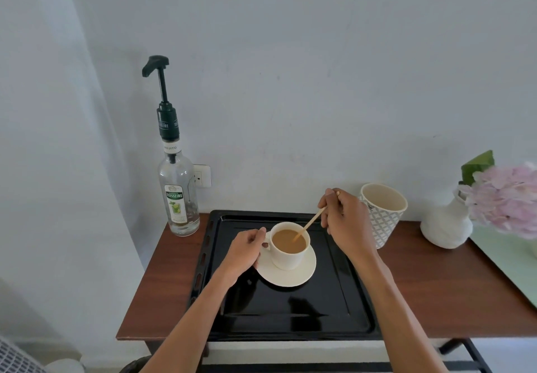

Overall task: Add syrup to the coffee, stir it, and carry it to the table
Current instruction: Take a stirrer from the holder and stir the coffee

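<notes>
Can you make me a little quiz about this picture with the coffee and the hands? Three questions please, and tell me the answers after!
1. True or false: the white ceramic cup of milky coffee stands on a round white saucer.
2. Which hand holds the thin wooden stir stick? A) left B) right
3. Fill in: the saucer rests on a black metal ____.

Key:
1. True.
2. B. The right hand pinches the stick, whose tip dips into the coffee; the left hand is at the cup's handle side.
3. Tray. It lies on the brown wooden table, with the clear glass pump syrup bottle beside it.
</notes>
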The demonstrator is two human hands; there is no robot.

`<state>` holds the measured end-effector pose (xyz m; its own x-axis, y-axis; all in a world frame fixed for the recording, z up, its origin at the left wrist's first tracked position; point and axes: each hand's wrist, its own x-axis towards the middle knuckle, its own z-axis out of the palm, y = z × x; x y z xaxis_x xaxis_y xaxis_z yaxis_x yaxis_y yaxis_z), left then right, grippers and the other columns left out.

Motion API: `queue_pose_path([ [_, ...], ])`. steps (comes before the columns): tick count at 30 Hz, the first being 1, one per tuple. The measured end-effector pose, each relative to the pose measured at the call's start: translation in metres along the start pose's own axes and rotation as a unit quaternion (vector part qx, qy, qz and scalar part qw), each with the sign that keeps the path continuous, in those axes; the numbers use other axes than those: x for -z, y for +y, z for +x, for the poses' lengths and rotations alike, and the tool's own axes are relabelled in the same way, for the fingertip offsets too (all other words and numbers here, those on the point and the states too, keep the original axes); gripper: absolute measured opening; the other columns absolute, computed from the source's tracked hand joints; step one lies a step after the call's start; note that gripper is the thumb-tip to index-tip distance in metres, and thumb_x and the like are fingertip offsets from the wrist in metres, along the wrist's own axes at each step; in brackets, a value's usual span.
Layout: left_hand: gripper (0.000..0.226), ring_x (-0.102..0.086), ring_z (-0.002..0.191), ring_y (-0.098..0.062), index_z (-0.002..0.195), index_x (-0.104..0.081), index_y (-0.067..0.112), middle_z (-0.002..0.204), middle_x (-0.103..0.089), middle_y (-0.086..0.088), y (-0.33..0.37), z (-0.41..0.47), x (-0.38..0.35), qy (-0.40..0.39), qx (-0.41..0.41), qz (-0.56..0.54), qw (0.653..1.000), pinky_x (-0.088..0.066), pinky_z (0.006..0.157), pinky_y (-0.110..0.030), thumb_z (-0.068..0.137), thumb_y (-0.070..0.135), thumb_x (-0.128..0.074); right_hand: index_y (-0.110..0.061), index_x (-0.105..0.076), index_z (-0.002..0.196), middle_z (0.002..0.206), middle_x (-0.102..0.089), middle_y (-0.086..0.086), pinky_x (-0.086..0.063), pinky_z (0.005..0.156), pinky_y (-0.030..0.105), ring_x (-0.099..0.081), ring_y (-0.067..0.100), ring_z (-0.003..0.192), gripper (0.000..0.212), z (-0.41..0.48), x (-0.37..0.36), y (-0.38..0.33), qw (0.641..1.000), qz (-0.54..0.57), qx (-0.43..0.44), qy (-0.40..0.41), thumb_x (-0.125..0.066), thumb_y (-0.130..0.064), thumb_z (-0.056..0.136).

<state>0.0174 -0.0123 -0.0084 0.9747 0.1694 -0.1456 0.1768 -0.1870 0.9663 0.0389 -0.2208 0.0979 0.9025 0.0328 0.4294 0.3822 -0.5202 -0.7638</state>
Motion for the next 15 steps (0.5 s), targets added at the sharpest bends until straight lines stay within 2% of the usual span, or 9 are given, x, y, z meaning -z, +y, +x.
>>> queue_pose_path([
  [2, 0.040, -0.050, 0.042, -0.010, 0.085, -0.067, 0.013, 0.050, -0.062, 0.013, 0.001, 0.001, 0.000, 0.015, 0.001, 0.023, 1.000, -0.045, 0.047, -0.018, 0.104, 0.041, -0.045, -0.022, -0.062, 0.075, 0.052, -0.064, 0.005, -0.046, 0.051, 0.015, -0.058, 0.005, 0.045, 0.039, -0.002, -0.002, -0.002, 1.000, -0.002, 0.006, 0.015, -0.043, -0.027, 0.109],
  [6, 0.042, -0.054, 0.047, -0.012, 0.097, -0.064, 0.008, 0.068, -0.063, -0.003, 0.001, 0.000, 0.003, 0.041, 0.004, 0.050, 0.998, -0.046, 0.047, -0.021, 0.102, 0.045, -0.046, -0.022, -0.063, 0.077, 0.053, -0.064, -0.001, -0.047, 0.052, 0.017, -0.061, 0.005, 0.049, 0.037, -0.010, -0.005, -0.001, 0.999, -0.030, 0.004, 0.018, -0.044, -0.025, 0.109],
  [9, 0.038, -0.058, 0.060, -0.012, 0.097, -0.065, 0.007, 0.080, -0.066, -0.001, -0.002, -0.006, 0.011, 0.046, -0.008, 0.035, 0.998, -0.048, 0.047, -0.024, 0.102, 0.040, -0.048, -0.021, -0.063, 0.078, 0.057, -0.065, -0.001, -0.045, 0.052, 0.019, -0.061, 0.007, 0.051, 0.036, -0.015, -0.003, -0.001, 0.999, -0.020, -0.012, 0.043, -0.044, -0.023, 0.109],
  [11, 0.032, -0.059, 0.061, -0.010, 0.097, -0.066, 0.012, 0.090, -0.071, -0.001, -0.005, -0.012, 0.019, 0.052, -0.012, 0.035, 0.998, -0.049, 0.047, -0.024, 0.102, 0.039, -0.050, -0.019, -0.064, 0.080, 0.058, -0.067, 0.002, -0.049, 0.055, 0.027, -0.060, 0.007, 0.049, 0.035, -0.019, -0.003, 0.001, 0.998, -0.001, -0.043, 0.052, -0.044, -0.021, 0.108],
  [13, 0.027, -0.060, 0.061, -0.009, 0.096, -0.065, 0.016, 0.092, -0.073, -0.003, -0.011, -0.019, 0.029, 0.067, -0.021, 0.030, 0.997, -0.051, 0.047, -0.023, 0.100, 0.039, -0.053, -0.018, -0.063, 0.080, 0.058, -0.067, 0.005, -0.049, 0.050, 0.032, -0.057, 0.006, 0.044, 0.034, -0.022, -0.001, 0.001, 0.992, 0.049, -0.077, 0.089, -0.043, -0.020, 0.107],
  [15, 0.022, -0.064, 0.064, -0.009, 0.097, -0.063, 0.019, 0.092, -0.073, 0.000, -0.014, -0.028, 0.044, 0.092, -0.025, 0.027, 0.995, -0.052, 0.048, -0.022, 0.099, 0.039, -0.055, -0.017, -0.062, 0.080, 0.060, -0.067, 0.010, -0.046, 0.041, 0.028, -0.057, 0.008, 0.041, 0.035, -0.025, 0.000, -0.001, 0.983, 0.101, -0.102, 0.118, -0.041, -0.021, 0.107],
])
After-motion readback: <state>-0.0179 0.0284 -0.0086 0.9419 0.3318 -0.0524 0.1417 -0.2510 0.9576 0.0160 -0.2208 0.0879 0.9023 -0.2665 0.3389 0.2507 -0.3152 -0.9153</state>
